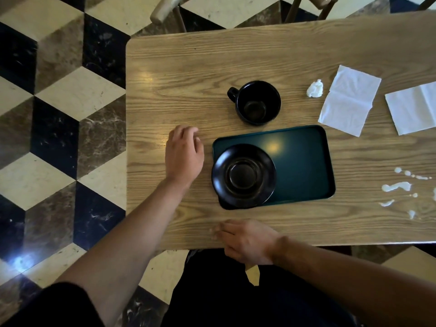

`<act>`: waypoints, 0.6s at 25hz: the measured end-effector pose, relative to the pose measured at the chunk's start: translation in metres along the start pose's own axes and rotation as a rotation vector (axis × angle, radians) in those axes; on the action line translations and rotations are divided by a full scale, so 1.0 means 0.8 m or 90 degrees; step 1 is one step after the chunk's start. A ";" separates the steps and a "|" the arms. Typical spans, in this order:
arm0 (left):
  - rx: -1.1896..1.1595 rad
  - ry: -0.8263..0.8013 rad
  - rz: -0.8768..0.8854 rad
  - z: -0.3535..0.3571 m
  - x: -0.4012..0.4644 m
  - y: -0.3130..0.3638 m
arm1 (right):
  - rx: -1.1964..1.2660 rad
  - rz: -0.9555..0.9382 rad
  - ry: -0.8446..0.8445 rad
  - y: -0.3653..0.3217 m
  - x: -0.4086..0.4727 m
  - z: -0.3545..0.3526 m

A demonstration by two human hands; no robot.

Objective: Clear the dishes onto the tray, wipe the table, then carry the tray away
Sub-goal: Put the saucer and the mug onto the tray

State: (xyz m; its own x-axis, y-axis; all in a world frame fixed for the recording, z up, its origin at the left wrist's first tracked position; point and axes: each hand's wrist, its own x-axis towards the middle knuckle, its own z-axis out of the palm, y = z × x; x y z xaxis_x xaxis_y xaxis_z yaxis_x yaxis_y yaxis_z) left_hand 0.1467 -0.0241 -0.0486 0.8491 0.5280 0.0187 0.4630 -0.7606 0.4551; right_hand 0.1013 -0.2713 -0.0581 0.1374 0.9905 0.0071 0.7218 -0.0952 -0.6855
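Saucer [243, 175] sits on tray [304, 161] (left end); cup [258, 102] on table [188, 67] behind it. Left hand [184, 154] and right hand [247, 241] both relaxed, holding nothing.

A café: wooden table [236, 57] on a patterned marble floor [59, 102], with chairs [165, 10].

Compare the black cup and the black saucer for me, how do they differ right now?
The cup stands on the bare wooden table, beyond the tray; the saucer already lies on the tray, overhanging its left edge. The cup is deep with a side handle; the saucer is flat and wide with a round well. Both are glossy black, look empty, and neither hand touches them.
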 end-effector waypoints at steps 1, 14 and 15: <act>0.028 -0.001 0.024 0.010 0.015 -0.005 | 0.002 0.023 0.037 -0.004 0.004 -0.019; 0.178 -0.114 0.056 0.095 0.139 0.036 | 0.012 0.572 0.315 0.132 0.098 -0.223; 0.181 -0.116 0.057 0.096 0.140 0.035 | 0.026 0.596 0.279 0.141 0.106 -0.226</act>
State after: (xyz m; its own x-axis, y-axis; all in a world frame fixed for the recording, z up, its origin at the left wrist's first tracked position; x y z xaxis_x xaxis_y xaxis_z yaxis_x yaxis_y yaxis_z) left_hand 0.2741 -0.0155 -0.1020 0.9091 0.3980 -0.1232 0.4153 -0.8893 0.1915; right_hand 0.3168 -0.2159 -0.0030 0.8725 0.3981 -0.2834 0.1761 -0.7972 -0.5774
